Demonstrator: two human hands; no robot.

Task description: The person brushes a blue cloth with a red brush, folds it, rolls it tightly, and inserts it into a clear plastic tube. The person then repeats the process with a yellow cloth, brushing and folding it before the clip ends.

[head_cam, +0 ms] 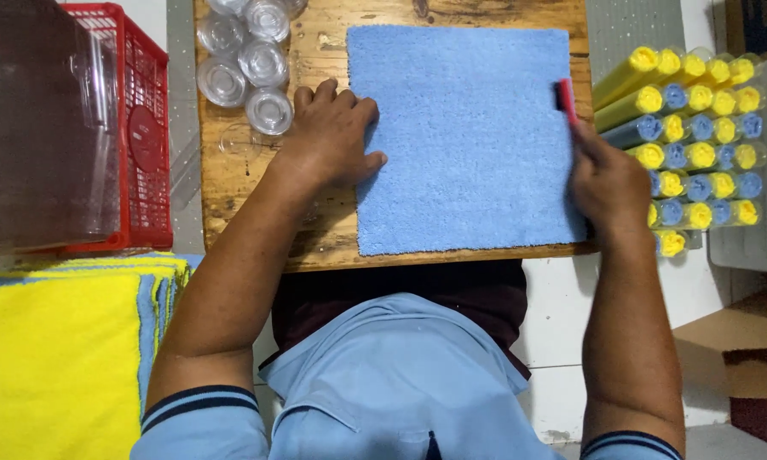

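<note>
1. While the blue cloth (469, 136) lies spread flat on the wooden table (315, 247), it covers most of the right part of the top, its near edge running along the table's front edge.
2. The left hand (332, 136) lies palm down on the bare wood with fingers spread wide; the thumb and fingertips press on the cloth's left edge, pinning it rather than gripping it.
3. The right hand (605, 183) sits at the cloth's right edge, closed around a small red tool (565, 98) whose tip stands over the edge of the cloth. What kind of tool it is I cannot tell from here.
4. To my eye the step in hand is work on the flattened cloth with that tool, the cloth being steadied meanwhile. The next move seems to call for the left hand to keep the cloth from sliding, and for the tool to stay flat to the fabric so the edge does not ruck up.
5. Clear plastic cups (247, 60) stand clustered just beyond the left hand, at the table's far left corner.
6. A red crate (141, 128) stands left of the table, with a stack of yellow and blue cloths (60, 358) in front of it.
7. Right of the table, rolled cloths in tubes (699, 136), yellow and blue, are stacked with their ends towards me.
</note>
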